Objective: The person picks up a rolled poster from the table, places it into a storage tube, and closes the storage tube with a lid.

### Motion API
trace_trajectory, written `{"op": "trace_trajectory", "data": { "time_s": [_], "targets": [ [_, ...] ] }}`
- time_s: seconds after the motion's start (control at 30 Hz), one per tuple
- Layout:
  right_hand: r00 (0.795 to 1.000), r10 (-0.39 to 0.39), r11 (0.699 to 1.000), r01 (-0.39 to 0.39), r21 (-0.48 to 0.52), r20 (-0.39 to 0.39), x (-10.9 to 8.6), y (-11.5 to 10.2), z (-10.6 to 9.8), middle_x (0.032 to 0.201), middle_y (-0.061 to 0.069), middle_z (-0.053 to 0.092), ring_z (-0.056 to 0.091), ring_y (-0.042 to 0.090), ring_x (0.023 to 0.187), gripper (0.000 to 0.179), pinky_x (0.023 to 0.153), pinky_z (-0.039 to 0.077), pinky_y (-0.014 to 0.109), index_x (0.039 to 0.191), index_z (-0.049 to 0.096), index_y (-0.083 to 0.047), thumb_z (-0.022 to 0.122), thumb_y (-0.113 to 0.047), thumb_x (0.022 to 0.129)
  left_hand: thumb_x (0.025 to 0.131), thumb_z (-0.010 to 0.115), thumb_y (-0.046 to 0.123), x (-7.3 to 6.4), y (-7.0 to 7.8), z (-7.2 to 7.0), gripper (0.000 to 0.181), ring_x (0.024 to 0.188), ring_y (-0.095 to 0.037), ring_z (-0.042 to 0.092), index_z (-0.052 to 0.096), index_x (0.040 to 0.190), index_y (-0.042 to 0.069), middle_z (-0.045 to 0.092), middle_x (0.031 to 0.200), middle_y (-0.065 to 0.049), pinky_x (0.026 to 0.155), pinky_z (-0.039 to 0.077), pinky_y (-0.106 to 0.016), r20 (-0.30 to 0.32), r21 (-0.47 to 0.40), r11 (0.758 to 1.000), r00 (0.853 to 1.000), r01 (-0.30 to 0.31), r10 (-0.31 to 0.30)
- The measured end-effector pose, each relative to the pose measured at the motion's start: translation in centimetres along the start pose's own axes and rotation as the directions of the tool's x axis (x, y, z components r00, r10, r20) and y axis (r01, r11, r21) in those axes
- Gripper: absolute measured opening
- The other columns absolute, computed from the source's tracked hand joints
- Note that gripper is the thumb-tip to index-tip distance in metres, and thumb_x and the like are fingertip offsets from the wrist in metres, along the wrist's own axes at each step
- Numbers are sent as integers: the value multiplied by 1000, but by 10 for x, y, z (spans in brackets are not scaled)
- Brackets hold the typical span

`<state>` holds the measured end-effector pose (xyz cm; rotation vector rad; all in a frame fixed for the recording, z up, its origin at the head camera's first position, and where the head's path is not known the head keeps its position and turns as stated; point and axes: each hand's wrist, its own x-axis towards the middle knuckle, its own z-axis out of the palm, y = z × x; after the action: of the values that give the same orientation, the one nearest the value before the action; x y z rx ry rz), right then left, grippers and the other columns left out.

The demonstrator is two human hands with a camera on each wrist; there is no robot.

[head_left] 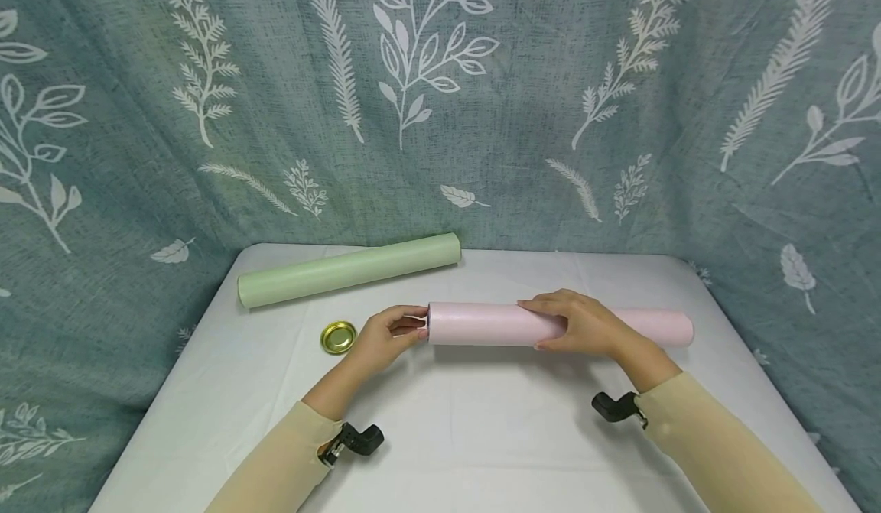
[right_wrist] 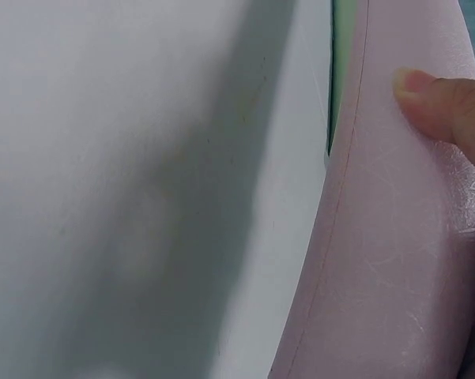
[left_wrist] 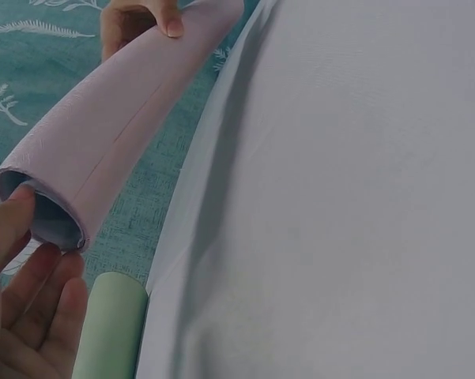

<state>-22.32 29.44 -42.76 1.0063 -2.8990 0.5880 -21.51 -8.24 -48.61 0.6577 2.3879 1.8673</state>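
A long pink tube [head_left: 475,324] is held level over the white table. My right hand [head_left: 581,323] grips it from above near its middle, the thumb [right_wrist: 439,103] along one side. At its open left end is my left hand [head_left: 388,337], thumb and fingers bent around the rim. In the left wrist view a pale bluish curled sheet [left_wrist: 57,223] shows inside the opening, and the thumb tip overlaps it. A round gold lid [head_left: 339,337] lies on the table left of the left hand.
Toward the table's back left lies a light green tube [head_left: 351,270], set at a slant. The white table [head_left: 482,436] ends at a grey-green curtain [head_left: 523,184] with white leaf patterns. Black wrist mounts [head_left: 362,439] stick out from the sleeves.
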Motion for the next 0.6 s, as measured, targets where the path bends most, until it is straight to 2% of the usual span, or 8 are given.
{"op": "trace_trajectory", "data": {
  "time_s": [0.17, 0.37, 0.6],
  "targets": [
    [1000, 19, 1000, -19, 1, 13, -2, 1, -1, 134, -1, 63, 57, 26, 122, 71, 97, 48, 50, 141, 61, -29, 88, -42, 76, 92, 73, 10, -2, 1, -5, 37, 108, -28, 68, 67, 128, 4, 67, 125, -14, 91, 55, -30, 0, 23, 1000, 1000, 2, -2],
    [999, 38, 999, -38, -7, 2, -7, 4, -4, 135, 0, 63, 56, 28, 124, 71, 98, 47, 52, 141, 60, -29, 87, -43, 77, 91, 75, 10, -7, 0, -23, 37, 111, -34, 66, 67, 127, 4, 67, 125, -16, 95, 54, -41, 2, 123, 992, 1000, -19, 19],
    [999, 33, 999, -33, -2, -16, -11, 5, -7, 135, 0, 63, 57, 28, 124, 71, 98, 47, 51, 141, 61, -28, 88, -40, 76, 91, 76, 17, -18, -2, -55, 38, 114, -27, 64, 68, 128, 11, 67, 127, -9, 99, 51, -42, -9, 277, 959, 998, 59, -59]
  ]
}}
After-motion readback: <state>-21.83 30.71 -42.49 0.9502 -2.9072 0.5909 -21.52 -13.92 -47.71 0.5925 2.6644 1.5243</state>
